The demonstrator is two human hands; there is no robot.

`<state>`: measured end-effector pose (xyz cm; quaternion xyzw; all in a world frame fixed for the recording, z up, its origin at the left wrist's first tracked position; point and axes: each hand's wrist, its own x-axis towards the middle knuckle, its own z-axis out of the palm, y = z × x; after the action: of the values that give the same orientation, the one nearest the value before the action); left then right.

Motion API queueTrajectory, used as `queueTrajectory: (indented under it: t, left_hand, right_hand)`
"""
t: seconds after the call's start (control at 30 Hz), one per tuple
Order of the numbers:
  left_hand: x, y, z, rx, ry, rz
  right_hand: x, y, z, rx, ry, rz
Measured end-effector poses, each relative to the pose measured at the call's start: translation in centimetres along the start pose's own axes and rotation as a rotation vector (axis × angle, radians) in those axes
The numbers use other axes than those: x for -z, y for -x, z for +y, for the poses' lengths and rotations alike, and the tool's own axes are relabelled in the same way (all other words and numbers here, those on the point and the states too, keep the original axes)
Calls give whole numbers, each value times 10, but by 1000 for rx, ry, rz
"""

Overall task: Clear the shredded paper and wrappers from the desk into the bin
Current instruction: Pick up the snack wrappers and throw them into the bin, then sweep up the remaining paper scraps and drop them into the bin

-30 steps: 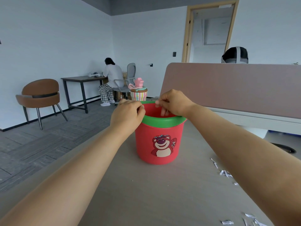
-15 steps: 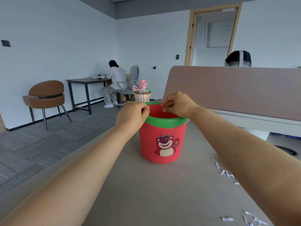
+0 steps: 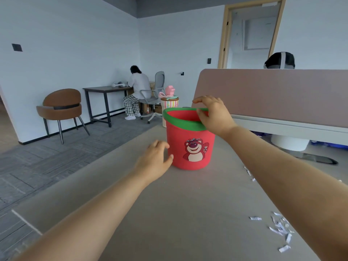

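A smooth red plastic bin [image 3: 190, 147] with a matt green rim and a printed bear sticker stands on a matt, grey-beige laminate table [image 3: 169, 213]. Thin white shredded paper [image 3: 280, 228] lies scattered on that flat surface. Behind, a divider panel [image 3: 273, 95] is covered in dull pinkish-brown cloth. Across the room, a brown chair [image 3: 61, 108] shows smooth leather-like upholstery on slim metal legs, above a floor [image 3: 37, 166] of rough grey carpet tiles.
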<state>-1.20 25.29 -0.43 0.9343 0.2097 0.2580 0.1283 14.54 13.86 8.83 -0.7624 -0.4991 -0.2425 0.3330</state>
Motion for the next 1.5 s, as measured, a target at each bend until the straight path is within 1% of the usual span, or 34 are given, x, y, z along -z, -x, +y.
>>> queueTrajectory:
  t: [0.07,0.1,0.13,0.17,0.27,0.37,0.5,0.6,0.7,0.77,0.83,0.9,0.97,1.03,1.1,1.2,1.27,1.4,1.5]
  left_hand:
    - [-18,20,-2,78,-112,-330]
    - [-27,29,-2,95,-170,-452]
    - [-35,37,-1,103,-217,-530]
    - [-42,44,1,102,-242,-566]
    - [-53,53,21,40,-236,-590]
    - [-67,56,68,-108,-206,-648]
    - [-96,58,149,-371,-140,-707]
    - [-119,58,206,-558,-139,-753]
    - [-140,62,255,-662,-144,-782]
    - [-150,66,281,-687,-125,-789]
    - [-157,69,302,-713,-119,-775]
    - [-159,73,319,-739,-80,-774]
    - [-158,76,328,-743,34,-811]
    - [-155,79,331,-732,158,-859]
    - [-153,81,329,-764,143,-877]
    - [-154,80,324,-828,-77,-829]
    - [-161,70,324,-807,-141,-796]
    - [-188,36,333,-745,-132,-742]
    - [-209,14,351,-792,-82,-706]
  right_hand:
    - [4,19,-3,48,0,61]
    - [7,30,-2,53,2,80]
    - [10,41,-1,53,4,92]
    - [14,53,2,40,5,91]
    - [29,95,18,-24,16,41]
    - [56,141,48,-129,42,-2]
    - [120,211,97,-357,76,-68]
    - [180,263,127,-527,131,-80]
    - [233,309,145,-701,184,-117]
    - [255,337,151,-775,242,-154]
    - [267,361,153,-800,295,-227]
    - [273,379,150,-852,298,-345]
    - [275,391,145,-914,316,-494]
    - [271,399,138,-919,352,-625]
    - [257,402,131,-880,373,-691]
    - [234,389,133,-900,411,-634]
    - [227,376,152,-946,440,-594]
    - [227,357,196,-1002,537,-556]
    - [241,354,226,-1033,598,-518]
